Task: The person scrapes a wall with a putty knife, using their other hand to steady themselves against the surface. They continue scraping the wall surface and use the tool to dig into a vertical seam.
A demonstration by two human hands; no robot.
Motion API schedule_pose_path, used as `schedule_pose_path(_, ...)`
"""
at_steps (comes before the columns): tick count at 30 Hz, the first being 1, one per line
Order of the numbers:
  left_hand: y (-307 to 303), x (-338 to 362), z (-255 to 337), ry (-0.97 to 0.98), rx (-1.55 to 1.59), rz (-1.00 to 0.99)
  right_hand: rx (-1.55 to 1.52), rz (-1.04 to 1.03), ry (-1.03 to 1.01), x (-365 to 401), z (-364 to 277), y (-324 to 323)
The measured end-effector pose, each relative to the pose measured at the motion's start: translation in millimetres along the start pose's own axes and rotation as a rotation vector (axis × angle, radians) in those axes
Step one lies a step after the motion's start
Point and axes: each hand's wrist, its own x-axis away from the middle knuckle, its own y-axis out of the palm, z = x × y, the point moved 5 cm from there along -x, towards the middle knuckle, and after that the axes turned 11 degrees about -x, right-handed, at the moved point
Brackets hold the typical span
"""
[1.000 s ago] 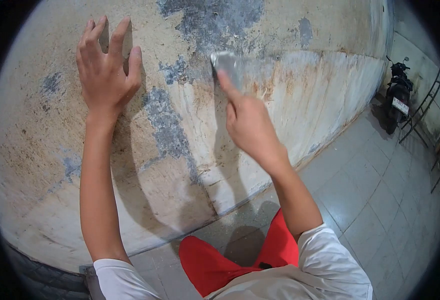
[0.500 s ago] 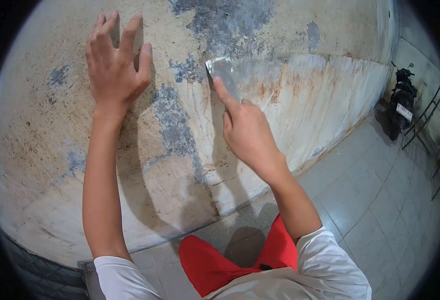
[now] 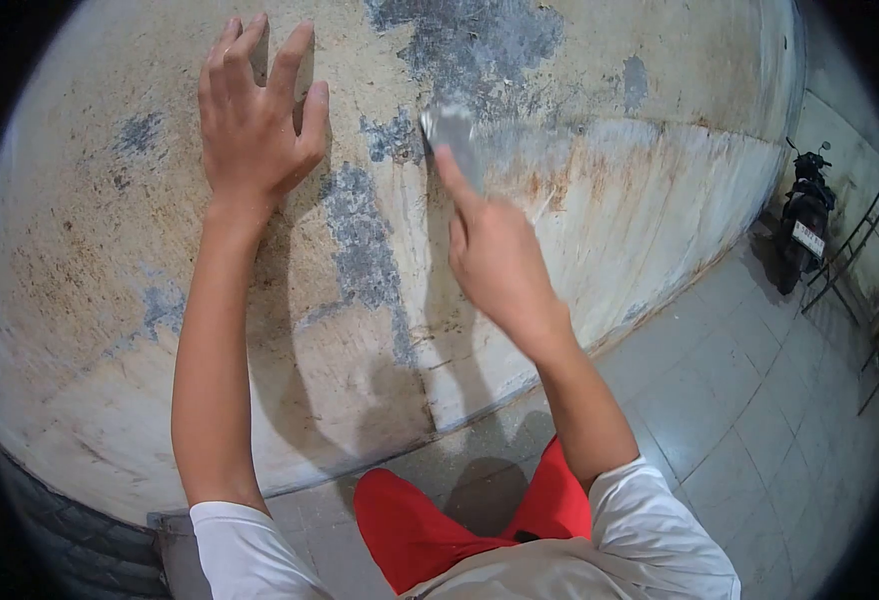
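Note:
My right hand (image 3: 505, 255) grips a scraper with a wide, flat metal blade (image 3: 454, 140), its index finger stretched along the blade. The blade's front edge lies at the wall (image 3: 500, 340), beside a grey patch where the paint is gone; the hand and blade look slightly blurred. The handle is hidden inside my fist. To the left, my left hand (image 3: 260, 125) rests with spread fingers against the rough, yellowish part of the wall, holding nothing.
Peeling paint, rust-brown streaks and bare grey patches mark the wall. A tiled floor (image 3: 705, 370) runs along its foot. At the right stand a parked motorbike (image 3: 808, 215) and a dark metal frame (image 3: 850, 240). A dark ridged object (image 3: 70, 545) sits at lower left.
The view has shifted a little, so the wall appears farther right. Against the wall, the scraper has moved slightly left and up in my right hand. My left hand stays in place.

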Motion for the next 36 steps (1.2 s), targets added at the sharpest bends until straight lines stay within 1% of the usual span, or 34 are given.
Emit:
schedule_pose_path(2, 5.5, 4.0, -4.0, -0.006, 0.02, 0.012, 0.017, -0.03, 0.019, 6.9, 0.8, 2.3)
schedule_pose_path(5, 4.8, 3.5, -3.9, -0.013, 0.01, -0.001, -0.035, -0.028, -0.007, -13.9, -3.6, -3.2)
schedule_pose_path(7, 3.4, 2.7, -3.8, -0.011, 0.018, -0.002, -0.056, 0.058, -0.102, -32.3, -12.0, -10.1)
schedule_pose_path(8, 3.2, 2.0, -3.1, -0.013, 0.028, 0.001, -0.056, 0.059, -0.097, -27.7, -12.4, -8.8)
schedule_pose_path(10, 3.7, 2.1, -3.2, -0.013, 0.031, 0.004, -0.045, 0.0, 0.027, -11.5, -6.6, -1.4)
schedule_pose_path(13, 2.2, 4.0, -2.3, -0.006, 0.032, 0.002, 0.029, -0.049, 0.05, 8.2, -6.2, 9.2)
schedule_pose_path(17, 1.6, 2.0, -4.3, 0.0, 0.046, 0.004, -0.065, -0.012, 0.006, -29.0, -12.9, -6.3)
schedule_pose_path(19, -4.7, 6.4, -10.8, -0.012, 0.061, -0.004, -0.108, 0.057, -0.062, -33.0, -15.8, -10.2)
schedule_pose_path(20, -9.3, 11.1, -15.8, -0.029, 0.076, -0.006, -0.108, 0.051, -0.063, -22.5, -14.5, -6.4)
schedule_pose_path(22, -23.3, 30.4, -29.1, -0.041, 0.019, -0.022, -0.007, -0.032, 0.014, 4.8, -7.5, 8.5)
schedule_pose_path(23, -28.2, 37.4, -33.1, -0.048, -0.035, -0.035, -0.009, -0.027, 0.013, 2.8, -6.4, 8.0)
schedule_pose_path(26, -28.4, 43.8, -35.5, -0.055, -0.051, -0.066, 0.001, 0.009, -0.033, -21.5, -9.8, 0.3)
schedule_pose_path(28, -27.5, 45.6, -32.8, -0.061, -0.057, -0.072, -0.027, 0.113, -0.106, -48.0, -19.0, -8.4)
schedule_pose_path(29, -26.8, 45.4, -33.7, -0.067, -0.068, -0.072, -0.029, 0.115, -0.106, -46.8, -20.4, -6.6)
schedule_pose_path(31, -24.7, 48.6, -37.2, -0.063, -0.059, -0.068, -0.04, 0.048, -0.025, -34.3, -20.1, 0.0)
schedule_pose_path(34, -24.9, 49.4, -37.0, -0.07, -0.044, -0.064, 0.047, -0.01, -0.014, 3.9, -17.9, 17.9)
schedule_pose_path(36, -25.7, 49.4, -36.8, -0.077, -0.045, -0.063, 0.004, -0.024, -0.013, -11.8, -16.4, 7.5)
